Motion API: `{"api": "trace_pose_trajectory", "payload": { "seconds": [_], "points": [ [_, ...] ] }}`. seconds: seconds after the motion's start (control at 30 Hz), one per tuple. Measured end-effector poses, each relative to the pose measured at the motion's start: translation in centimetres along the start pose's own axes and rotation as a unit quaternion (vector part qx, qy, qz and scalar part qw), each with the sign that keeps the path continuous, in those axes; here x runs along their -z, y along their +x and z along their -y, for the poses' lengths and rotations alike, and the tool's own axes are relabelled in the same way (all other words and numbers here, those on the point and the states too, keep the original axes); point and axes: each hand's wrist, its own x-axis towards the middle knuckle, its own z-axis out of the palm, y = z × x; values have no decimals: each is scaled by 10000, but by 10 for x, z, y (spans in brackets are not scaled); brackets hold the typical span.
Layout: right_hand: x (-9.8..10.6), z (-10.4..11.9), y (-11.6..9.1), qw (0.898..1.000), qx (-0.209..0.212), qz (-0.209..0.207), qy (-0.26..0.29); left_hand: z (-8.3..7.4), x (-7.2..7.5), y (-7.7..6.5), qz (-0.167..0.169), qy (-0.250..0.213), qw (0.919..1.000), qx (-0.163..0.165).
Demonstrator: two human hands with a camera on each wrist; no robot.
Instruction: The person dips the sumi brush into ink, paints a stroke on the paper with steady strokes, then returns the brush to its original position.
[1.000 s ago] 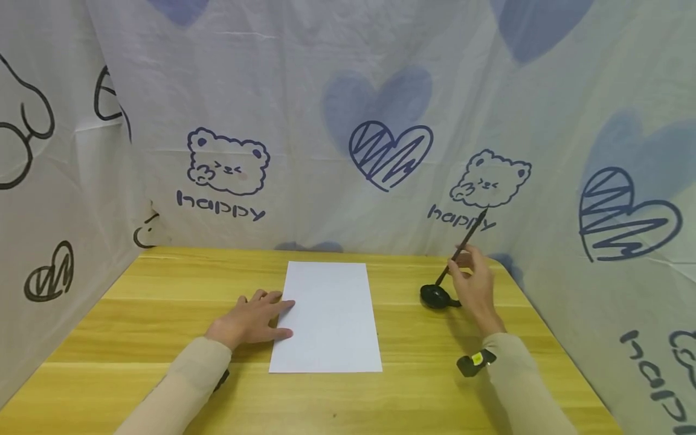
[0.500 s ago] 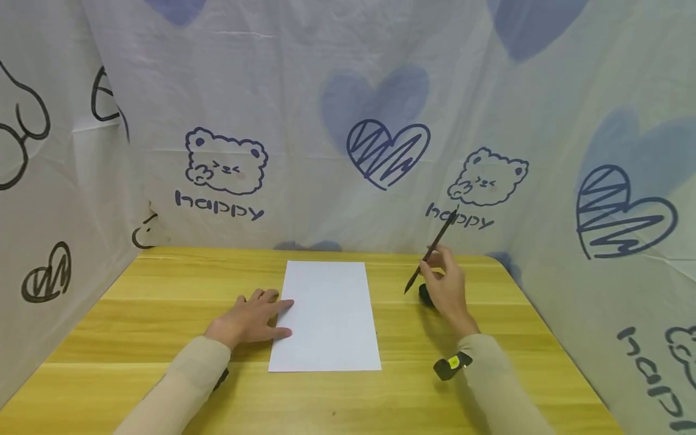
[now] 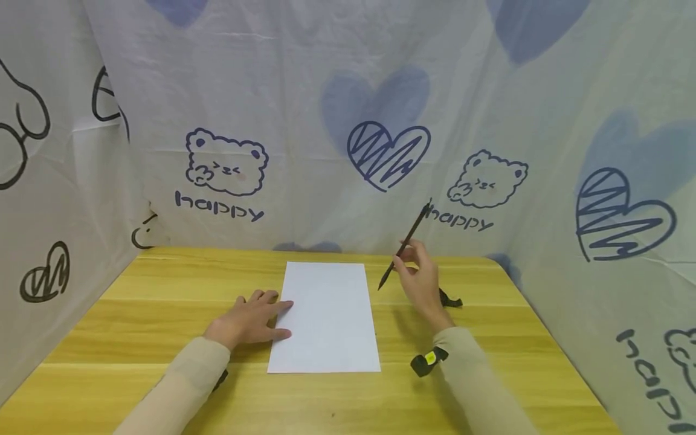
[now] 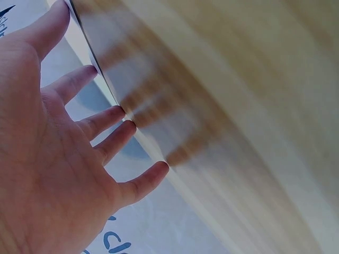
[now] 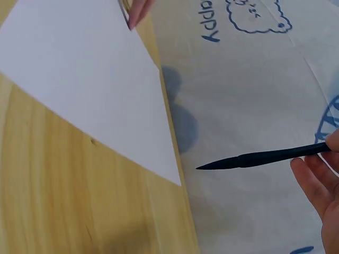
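My right hand [image 3: 421, 280] pinches a dark calligraphy brush [image 3: 411, 234] between thumb and fingers, a little right of the paper. The brush slants, its pointed black tip [image 5: 216, 164] down and to the left, apart from the paper in the head view. A blank white sheet of paper [image 3: 328, 320] lies on the table. At its left edge my left hand [image 3: 247, 320] rests with spread fingers; the thumb and index finger lie on the sheet. In the left wrist view the fingertips [image 4: 159, 168] touch the tabletop.
Behind my right hand a black ink dish [image 3: 450, 300] stands on the yellow wood-grain table [image 3: 331, 402], mostly hidden. A white cloth [image 3: 310, 211] printed with hearts and bears hangs at the table's back edge and along both sides.
My right hand has lifted the brush from the black ink dish and carried it left toward the paper. The left hand and the sheet have stayed in place.
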Motion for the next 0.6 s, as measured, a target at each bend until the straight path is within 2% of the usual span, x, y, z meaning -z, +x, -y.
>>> {"api": "trace_pose_trajectory", "payload": {
  "seconds": [0.13, 0.3, 0.6],
  "points": [
    [-16, -7, -1, 9997, 26, 175, 150, 1, -1, 0, 6, -46, 10000, -5],
    [-30, -21, -3, 9996, 25, 283, 71, 0, -2, 0, 10, -85, 10000, -5],
    [-50, -19, -2, 9979, 229, 548, 241, 0, 1, -1, -26, -66, 10000, 0]
  ]
}}
